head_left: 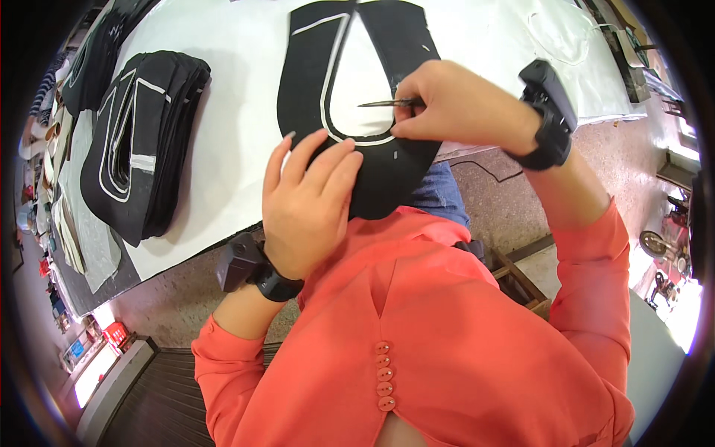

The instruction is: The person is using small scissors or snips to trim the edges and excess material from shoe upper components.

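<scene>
A black U-shaped piece of material (305,82) lies on the white-covered table in front of me and hangs over its near edge. A white strip (325,93) follows its inner curve. My left hand (309,201) rests on the near left part of the curve, fingers stretched out and holding nothing. In my right hand (454,104) is a thin pointed metal tool (378,103), its tip toward the left over the white gap inside the U. The thumb and fingertips of that hand are at the right inner edge, by the strip's end. The tool's grip is mostly hidden.
At the left stands a thick stack of similar black pieces (167,134) with white strips. More dark pieces (93,71) lie beyond it at the far left. The white table cover (231,45) spreads around the work. A wooden frame (518,279) stands below the table edge.
</scene>
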Demonstrator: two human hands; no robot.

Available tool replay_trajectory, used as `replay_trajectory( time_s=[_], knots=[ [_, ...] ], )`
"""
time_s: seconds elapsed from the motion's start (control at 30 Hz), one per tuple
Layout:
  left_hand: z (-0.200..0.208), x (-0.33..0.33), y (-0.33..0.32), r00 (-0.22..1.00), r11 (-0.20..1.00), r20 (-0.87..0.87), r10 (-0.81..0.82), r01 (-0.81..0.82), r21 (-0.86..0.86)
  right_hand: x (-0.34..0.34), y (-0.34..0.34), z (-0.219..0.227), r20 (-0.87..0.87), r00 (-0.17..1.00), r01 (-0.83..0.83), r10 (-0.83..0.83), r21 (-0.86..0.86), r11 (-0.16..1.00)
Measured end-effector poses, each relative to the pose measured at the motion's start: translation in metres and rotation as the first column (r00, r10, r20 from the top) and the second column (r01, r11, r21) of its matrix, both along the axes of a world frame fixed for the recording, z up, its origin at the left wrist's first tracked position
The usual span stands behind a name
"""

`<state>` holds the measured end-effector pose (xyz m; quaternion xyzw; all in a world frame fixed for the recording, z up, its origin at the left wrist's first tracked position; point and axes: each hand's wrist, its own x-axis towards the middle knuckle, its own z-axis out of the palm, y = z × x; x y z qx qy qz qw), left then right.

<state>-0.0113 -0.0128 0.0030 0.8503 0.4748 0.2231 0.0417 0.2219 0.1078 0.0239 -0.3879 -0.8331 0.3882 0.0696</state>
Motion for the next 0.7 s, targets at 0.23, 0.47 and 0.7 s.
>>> replay_trajectory(
  time_s=[0.23, 0.47, 0.7],
  knots=[
    [0.000, 0.006, 0.014, 0.971, 0.971, -0.022, -0.238, 0.239, 0.015, 0.000, -0.019, 0.000, -0.052, 0.990, 0.130, -0.134, -0.079, 0.988],
    [0.003, 0.002, 0.015, 0.966, 0.968, -0.049, -0.252, 0.251, -0.021, 0.004, -0.015, 0.016, 0.119, 0.989, 0.105, -0.088, -0.150, 0.983],
    [0.009, 0.015, 0.015, 0.975, 0.975, -0.026, -0.221, 0.221, -0.023, 0.003, -0.013, 0.011, -0.047, 0.994, 0.098, -0.102, -0.094, 0.991]
  ],
)
